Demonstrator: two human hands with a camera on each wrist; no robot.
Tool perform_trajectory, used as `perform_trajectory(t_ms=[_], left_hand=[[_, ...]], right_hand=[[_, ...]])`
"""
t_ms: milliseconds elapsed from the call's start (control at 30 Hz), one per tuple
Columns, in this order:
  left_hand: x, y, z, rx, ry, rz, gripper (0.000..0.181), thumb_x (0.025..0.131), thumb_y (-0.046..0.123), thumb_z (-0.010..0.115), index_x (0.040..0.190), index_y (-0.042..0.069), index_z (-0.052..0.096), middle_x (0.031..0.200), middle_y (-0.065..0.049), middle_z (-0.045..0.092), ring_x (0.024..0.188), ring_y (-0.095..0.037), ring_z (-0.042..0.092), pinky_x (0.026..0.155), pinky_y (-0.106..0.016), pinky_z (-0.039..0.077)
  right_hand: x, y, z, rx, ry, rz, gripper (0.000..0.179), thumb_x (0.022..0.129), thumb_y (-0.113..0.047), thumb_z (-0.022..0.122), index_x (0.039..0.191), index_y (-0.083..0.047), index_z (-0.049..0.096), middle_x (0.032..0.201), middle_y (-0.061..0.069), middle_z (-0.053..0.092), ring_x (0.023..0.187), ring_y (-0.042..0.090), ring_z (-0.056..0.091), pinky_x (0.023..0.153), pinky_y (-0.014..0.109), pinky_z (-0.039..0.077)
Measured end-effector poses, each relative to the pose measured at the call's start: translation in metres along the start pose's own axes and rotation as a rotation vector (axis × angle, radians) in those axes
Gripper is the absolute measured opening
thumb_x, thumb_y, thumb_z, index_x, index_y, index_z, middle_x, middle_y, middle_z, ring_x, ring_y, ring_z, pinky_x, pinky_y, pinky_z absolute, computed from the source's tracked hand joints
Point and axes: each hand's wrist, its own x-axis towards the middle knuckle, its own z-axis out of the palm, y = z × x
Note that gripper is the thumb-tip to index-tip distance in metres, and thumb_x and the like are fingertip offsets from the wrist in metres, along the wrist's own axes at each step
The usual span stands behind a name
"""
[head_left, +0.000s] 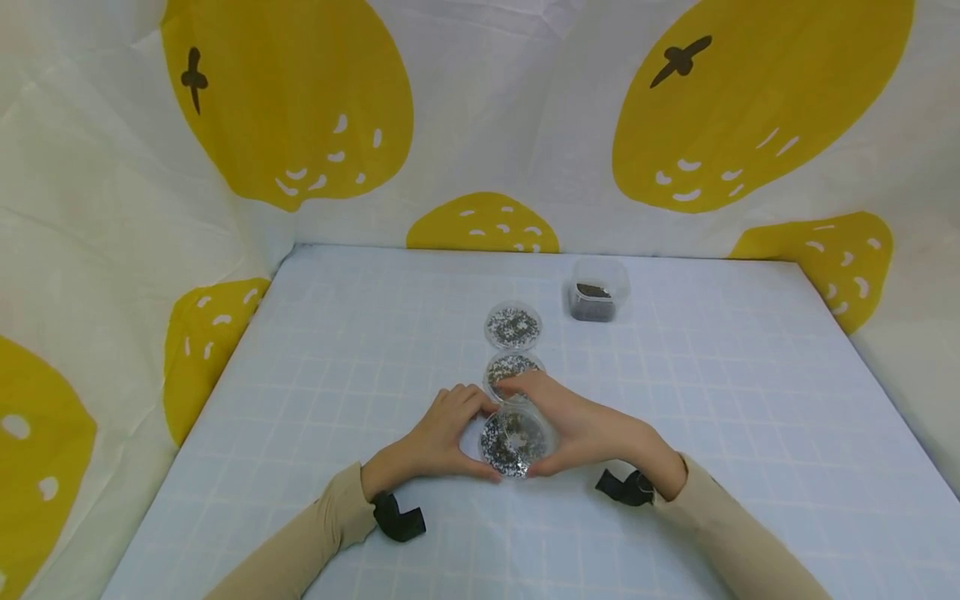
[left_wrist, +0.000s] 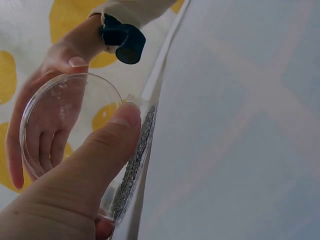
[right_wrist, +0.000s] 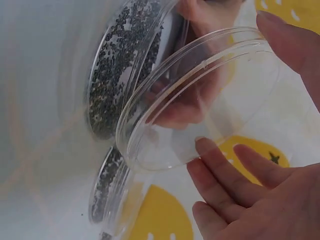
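My left hand (head_left: pixel 438 435) grips the side of the nearest clear petri dish (head_left: pixel 497 446), which stands on the table and has small dark grains spread in it. Its thumb (left_wrist: pixel 112 132) lies along the dish wall in the left wrist view. The right hand (head_left: pixel 588 427) pinches a clear round lid (right_wrist: pixel 240 95) by its edge between thumb and fingers. That lid is tilted over the dish, apart from most of its rim. Just beyond, partly behind the right fingers, is a second dish (head_left: pixel 510 364) of grains. A third dish (head_left: pixel 513 326) sits behind it in the same row.
A small clear box (head_left: pixel 592 303) of dark grains stands at the back right, its lid raised. The table (head_left: pixel 360 333) has a pale grid cloth. A white curtain with yellow fruit shapes (head_left: pixel 300 100) hangs behind and at the sides.
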Motion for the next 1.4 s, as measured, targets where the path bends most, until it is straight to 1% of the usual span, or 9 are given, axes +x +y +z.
perform_trajectory(t_ms=[167, 300, 433, 700, 933, 1100, 1200, 1300, 1400], left_hand=[[0.000, 0.000, 0.001, 0.025, 0.007, 0.007, 0.081, 0.061, 0.066, 0.085, 0.119, 0.018, 0.055, 0.109, 0.010, 0.051, 0.095, -0.007, 0.042, 0.079, -0.029, 0.030], [-0.001, 0.001, 0.003, 0.039, 0.015, 0.004, 0.087, 0.060, 0.068, 0.083, 0.125, 0.018, 0.053, 0.108, 0.010, 0.051, 0.095, -0.007, 0.042, 0.079, -0.029, 0.030], [-0.001, 0.003, 0.004, 0.025, 0.011, -0.013, 0.090, 0.061, 0.069, 0.083, 0.131, 0.021, 0.051, 0.113, 0.010, 0.052, 0.099, -0.007, 0.043, 0.082, -0.030, 0.031], [-0.002, 0.005, 0.003, 0.051, -0.027, -0.054, 0.090, 0.061, 0.072, 0.081, 0.127, 0.019, 0.052, 0.115, 0.007, 0.052, 0.101, -0.008, 0.043, 0.083, -0.031, 0.031], [-0.002, 0.005, 0.002, 0.036, -0.032, -0.036, 0.085, 0.063, 0.069, 0.082, 0.125, 0.019, 0.053, 0.115, 0.008, 0.051, 0.101, -0.009, 0.042, 0.083, -0.033, 0.030], [-0.003, 0.006, -0.001, 0.015, -0.050, -0.044, 0.085, 0.061, 0.069, 0.083, 0.124, 0.020, 0.052, 0.115, 0.008, 0.051, 0.100, -0.008, 0.042, 0.082, -0.033, 0.030], [-0.003, 0.005, -0.005, -0.006, -0.070, -0.059, 0.086, 0.062, 0.068, 0.083, 0.126, 0.020, 0.052, 0.115, 0.009, 0.051, 0.101, -0.007, 0.042, 0.082, -0.032, 0.030], [-0.003, 0.004, -0.011, -0.059, -0.098, -0.070, 0.086, 0.065, 0.064, 0.084, 0.130, 0.019, 0.051, 0.116, 0.010, 0.051, 0.102, -0.007, 0.043, 0.084, -0.032, 0.032], [-0.005, 0.003, -0.022, -0.135, -0.141, -0.089, 0.082, 0.070, 0.055, 0.085, 0.135, 0.017, 0.050, 0.120, 0.008, 0.052, 0.105, -0.009, 0.045, 0.089, -0.033, 0.037]], right_hand=[[0.007, -0.002, 0.008, -0.077, -0.001, -0.037, 0.103, 0.066, -0.025, 0.092, 0.147, -0.003, 0.033, 0.144, 0.009, 0.040, 0.130, 0.021, 0.040, 0.108, 0.040, 0.035], [0.010, -0.002, 0.016, -0.117, -0.003, -0.067, 0.100, 0.063, -0.022, 0.092, 0.145, -0.003, 0.036, 0.140, 0.007, 0.044, 0.128, 0.020, 0.041, 0.110, 0.039, 0.033], [0.011, -0.004, 0.024, -0.165, -0.020, -0.044, 0.102, 0.063, -0.020, 0.091, 0.147, -0.007, 0.035, 0.142, 0.002, 0.042, 0.130, 0.016, 0.038, 0.112, 0.038, 0.030], [0.011, -0.008, 0.029, -0.211, -0.054, 0.004, 0.101, 0.064, -0.023, 0.093, 0.147, -0.009, 0.037, 0.143, 0.001, 0.042, 0.136, 0.018, 0.034, 0.118, 0.043, 0.017], [0.011, -0.006, 0.032, -0.251, -0.066, 0.011, 0.094, 0.066, -0.026, 0.092, 0.143, -0.010, 0.042, 0.136, 0.001, 0.046, 0.129, 0.017, 0.037, 0.107, 0.037, 0.038], [0.011, -0.005, 0.033, -0.279, -0.080, 0.000, 0.093, 0.066, -0.027, 0.091, 0.143, -0.010, 0.043, 0.137, 0.001, 0.046, 0.131, 0.018, 0.036, 0.109, 0.037, 0.035], [0.011, -0.006, 0.031, -0.260, -0.085, 0.007, 0.093, 0.066, -0.028, 0.092, 0.143, -0.011, 0.043, 0.139, 0.000, 0.045, 0.134, 0.018, 0.034, 0.112, 0.039, 0.031], [0.011, -0.007, 0.026, -0.221, -0.071, 0.008, 0.088, 0.070, -0.029, 0.090, 0.143, -0.012, 0.044, 0.142, -0.001, 0.044, 0.135, 0.017, 0.034, 0.113, 0.038, 0.030], [0.008, -0.007, 0.017, -0.185, -0.033, -0.003, 0.078, 0.077, -0.029, 0.085, 0.142, -0.011, 0.045, 0.143, -0.001, 0.044, 0.133, 0.015, 0.036, 0.111, 0.036, 0.033]])
